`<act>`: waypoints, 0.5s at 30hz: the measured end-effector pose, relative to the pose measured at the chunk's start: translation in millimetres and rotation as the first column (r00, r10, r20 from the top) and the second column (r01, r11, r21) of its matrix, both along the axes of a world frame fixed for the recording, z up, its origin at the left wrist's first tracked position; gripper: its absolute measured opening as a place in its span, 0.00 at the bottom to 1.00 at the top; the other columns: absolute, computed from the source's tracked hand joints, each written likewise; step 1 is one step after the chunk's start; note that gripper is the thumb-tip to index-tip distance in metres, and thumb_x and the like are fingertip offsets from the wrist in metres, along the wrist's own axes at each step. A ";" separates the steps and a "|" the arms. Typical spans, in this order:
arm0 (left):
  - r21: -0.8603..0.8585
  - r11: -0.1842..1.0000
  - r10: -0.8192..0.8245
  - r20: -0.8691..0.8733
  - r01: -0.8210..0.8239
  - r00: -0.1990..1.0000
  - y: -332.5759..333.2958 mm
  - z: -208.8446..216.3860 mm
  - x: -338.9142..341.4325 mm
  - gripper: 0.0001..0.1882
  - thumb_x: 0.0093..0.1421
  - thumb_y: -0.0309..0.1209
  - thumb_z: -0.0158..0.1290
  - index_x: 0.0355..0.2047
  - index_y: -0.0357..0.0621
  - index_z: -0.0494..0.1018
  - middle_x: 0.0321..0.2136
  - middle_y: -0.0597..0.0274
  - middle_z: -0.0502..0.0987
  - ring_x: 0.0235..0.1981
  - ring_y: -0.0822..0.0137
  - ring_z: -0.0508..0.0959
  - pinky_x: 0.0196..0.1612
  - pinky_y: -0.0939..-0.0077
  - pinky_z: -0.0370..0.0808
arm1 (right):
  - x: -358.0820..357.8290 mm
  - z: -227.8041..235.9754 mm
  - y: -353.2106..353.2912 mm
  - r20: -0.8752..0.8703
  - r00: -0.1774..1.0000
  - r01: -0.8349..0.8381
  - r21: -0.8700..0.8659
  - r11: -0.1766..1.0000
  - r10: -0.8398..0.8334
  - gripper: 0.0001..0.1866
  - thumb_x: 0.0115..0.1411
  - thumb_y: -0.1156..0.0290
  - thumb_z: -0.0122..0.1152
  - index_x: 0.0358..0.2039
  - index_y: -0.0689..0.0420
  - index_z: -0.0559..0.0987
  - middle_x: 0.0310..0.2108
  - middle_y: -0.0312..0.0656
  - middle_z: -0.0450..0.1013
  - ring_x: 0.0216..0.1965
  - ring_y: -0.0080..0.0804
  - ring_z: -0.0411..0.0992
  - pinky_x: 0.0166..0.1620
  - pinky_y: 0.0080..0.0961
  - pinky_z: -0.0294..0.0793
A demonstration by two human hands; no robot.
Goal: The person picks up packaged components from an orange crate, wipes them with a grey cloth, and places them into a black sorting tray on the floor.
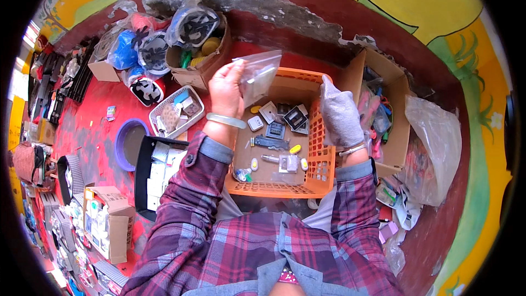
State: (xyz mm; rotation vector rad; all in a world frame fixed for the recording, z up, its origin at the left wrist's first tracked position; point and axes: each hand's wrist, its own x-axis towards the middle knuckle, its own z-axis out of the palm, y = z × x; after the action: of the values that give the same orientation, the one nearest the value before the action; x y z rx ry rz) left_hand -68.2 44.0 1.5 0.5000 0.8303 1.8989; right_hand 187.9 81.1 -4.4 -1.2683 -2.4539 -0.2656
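Note:
My left hand (226, 89), bare and with a pale bangle at the wrist, pinches the corner of a clear plastic bag (260, 74) above the far left part of an orange basket (282, 188). A small pale item seems to lie inside the bag. My right hand (341, 115) wears a grey glove and is at the basket's right rim. Its fingers are drawn together; what they hold, if anything, is hidden. On the basket's cardboard-coloured bottom lie dark square devices (275, 130), a white square case (255, 123), a yellow oval piece (296, 148) and a clear plastic block (289, 163).
Right of the basket stands an open carton (402, 151) of colourful items, with a clear plastic sheet (438, 142) beside it. To the left are a white basket (194, 123), a purple basin (124, 156), a black box (143, 178) and a carton (118, 244). Bagged helmets (192, 24) sit behind.

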 end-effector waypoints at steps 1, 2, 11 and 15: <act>0.005 1.000 0.027 -0.011 -0.027 1.000 -0.4 -0.4 8.5 0.05 0.58 0.25 0.53 0.34 0.36 0.75 0.28 0.62 0.78 0.27 0.74 0.76 0.32 0.83 0.73 | -5.9 -9.5 4.5 0.080 0.997 -0.027 0.089 0.996 0.020 0.15 0.58 0.74 0.48 0.45 0.62 0.73 0.27 0.53 0.74 0.21 0.41 0.74 0.25 0.32 0.74; 0.005 1.000 0.030 -0.033 -0.029 0.999 -1.1 -4.3 13.8 0.06 0.58 0.25 0.54 0.35 0.35 0.76 0.28 0.65 0.77 0.27 0.76 0.75 0.34 0.83 0.72 | -12.8 -11.9 6.0 0.231 0.972 -0.073 0.135 0.988 0.040 0.15 0.55 0.75 0.49 0.43 0.63 0.73 0.28 0.51 0.74 0.22 0.39 0.73 0.27 0.30 0.74; -0.081 0.990 -0.132 -0.291 0.113 0.948 -25.6 -8.0 74.5 0.10 0.58 0.26 0.55 0.38 0.34 0.77 0.32 0.65 0.78 0.33 0.77 0.75 0.39 0.85 0.71 | -71.0 7.2 -35.1 -0.546 0.828 -0.290 -0.226 0.930 0.126 0.17 0.58 0.71 0.49 0.47 0.64 0.69 0.31 0.53 0.73 0.30 0.49 0.73 0.32 0.39 0.72; -0.009 0.996 -0.064 -0.747 0.087 0.662 -30.2 -24.1 81.4 0.11 0.56 0.25 0.55 0.39 0.38 0.78 0.35 0.61 0.79 0.38 0.70 0.75 0.45 0.77 0.71 | -60.9 11.8 -39.8 -0.266 0.962 -0.143 -0.278 0.950 0.068 0.11 0.58 0.71 0.49 0.39 0.63 0.72 0.30 0.51 0.73 0.30 0.45 0.73 0.32 0.33 0.72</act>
State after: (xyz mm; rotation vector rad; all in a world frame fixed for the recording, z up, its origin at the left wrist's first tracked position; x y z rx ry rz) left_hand 13.2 13.8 -22.6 1.3779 1.2789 1.5979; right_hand 127.0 41.2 7.4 -1.1909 -2.3866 0.2875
